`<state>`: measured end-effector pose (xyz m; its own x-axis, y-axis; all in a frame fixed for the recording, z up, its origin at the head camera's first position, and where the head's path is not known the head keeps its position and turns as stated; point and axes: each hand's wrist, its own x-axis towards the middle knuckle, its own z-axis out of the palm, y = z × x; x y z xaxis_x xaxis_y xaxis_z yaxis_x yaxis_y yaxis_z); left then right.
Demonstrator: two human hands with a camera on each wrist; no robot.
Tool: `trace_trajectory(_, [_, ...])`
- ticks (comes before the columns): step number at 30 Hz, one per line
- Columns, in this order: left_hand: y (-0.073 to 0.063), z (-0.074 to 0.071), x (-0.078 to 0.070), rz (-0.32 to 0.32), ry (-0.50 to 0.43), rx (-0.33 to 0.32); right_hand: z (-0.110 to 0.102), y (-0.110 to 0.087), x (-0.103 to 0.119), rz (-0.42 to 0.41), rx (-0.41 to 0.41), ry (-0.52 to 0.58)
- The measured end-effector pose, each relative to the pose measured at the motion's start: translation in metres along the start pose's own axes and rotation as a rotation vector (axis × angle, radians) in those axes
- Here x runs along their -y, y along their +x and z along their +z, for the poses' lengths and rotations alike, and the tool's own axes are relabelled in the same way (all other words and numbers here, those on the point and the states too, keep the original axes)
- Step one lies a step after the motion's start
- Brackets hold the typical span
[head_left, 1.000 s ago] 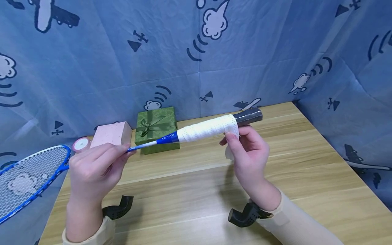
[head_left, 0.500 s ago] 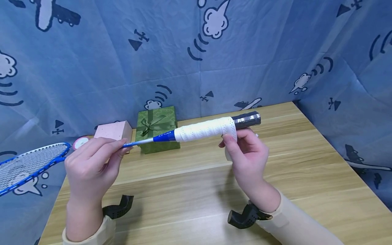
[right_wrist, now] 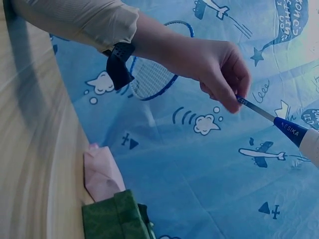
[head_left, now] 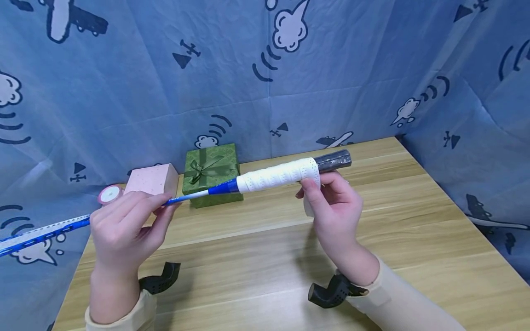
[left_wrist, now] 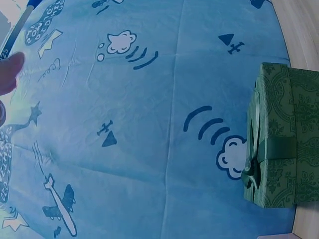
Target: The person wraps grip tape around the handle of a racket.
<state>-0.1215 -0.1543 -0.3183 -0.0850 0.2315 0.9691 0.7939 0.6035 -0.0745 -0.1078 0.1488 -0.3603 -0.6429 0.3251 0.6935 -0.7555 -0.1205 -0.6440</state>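
Observation:
A blue and white badminton racket (head_left: 194, 195) is held above the table in the head view, its head (head_left: 45, 233) edge-on at far left. My left hand (head_left: 126, 225) pinches its thin shaft between thumb and fingers. White perforated grip tape (head_left: 271, 177) covers much of the handle, while the black butt end (head_left: 334, 161) shows bare at the right. With thumb and fingers, my right hand (head_left: 338, 202) pinches the tape near that black part, and a loose piece hangs behind the hand. The right wrist view shows the left hand (right_wrist: 222, 74) on the shaft.
On the wooden table (head_left: 248, 276), a green gift box (head_left: 213, 199) with a bow stands at the back, beside a pink box (head_left: 151, 180). A pink-rimmed white roll (head_left: 110, 195) lies left of them. A blue printed curtain (head_left: 232, 69) surrounds the table.
The racket has turned about its shaft, its strings going from face-visible to edge-on. The handle has dipped slightly and shifted left. Both hands keep their hold, moving only a little.

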Motion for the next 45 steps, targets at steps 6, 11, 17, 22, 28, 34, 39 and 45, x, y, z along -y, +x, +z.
trace_trajectory(6, [-0.0012, 0.0008, 0.0018, -0.013, -0.009, 0.02, -0.0006, 0.0004, 0.002, 0.05, -0.011, -0.046])
trace_trajectory(11, [-0.004, 0.0009, 0.0036, -0.021, 0.009, 0.033, -0.0016, 0.0016, 0.0025, 0.063, 0.008, -0.046])
trace_trajectory(17, [-0.005, 0.0012, 0.0041, -0.024, -0.002, 0.023, -0.0015, 0.0031, 0.0017, 0.044, 0.021, -0.015])
trace_trajectory(22, [-0.0036, 0.0005, 0.0036, -0.032, -0.024, 0.029, -0.0019, 0.0033, 0.0014, 0.041, 0.013, 0.005])
trace_trajectory(28, [-0.0019, 0.0007, 0.0036, -0.031, -0.035, 0.028, -0.0022, 0.0035, 0.0015, 0.042, 0.007, 0.019])
trace_trajectory(34, [-0.0001, 0.0013, 0.004, -0.033, -0.031, -0.007, -0.0012, 0.0049, 0.002, 0.041, 0.002, 0.033])
trace_trajectory(39, [0.0004, 0.0011, 0.0048, -0.035, -0.042, -0.007, -0.0008, 0.0054, 0.0018, 0.036, 0.008, 0.029])
trace_trajectory(45, [0.0005, 0.0017, 0.0055, -0.038, -0.038, -0.011, -0.0017, 0.0056, 0.0012, 0.032, 0.023, 0.028])
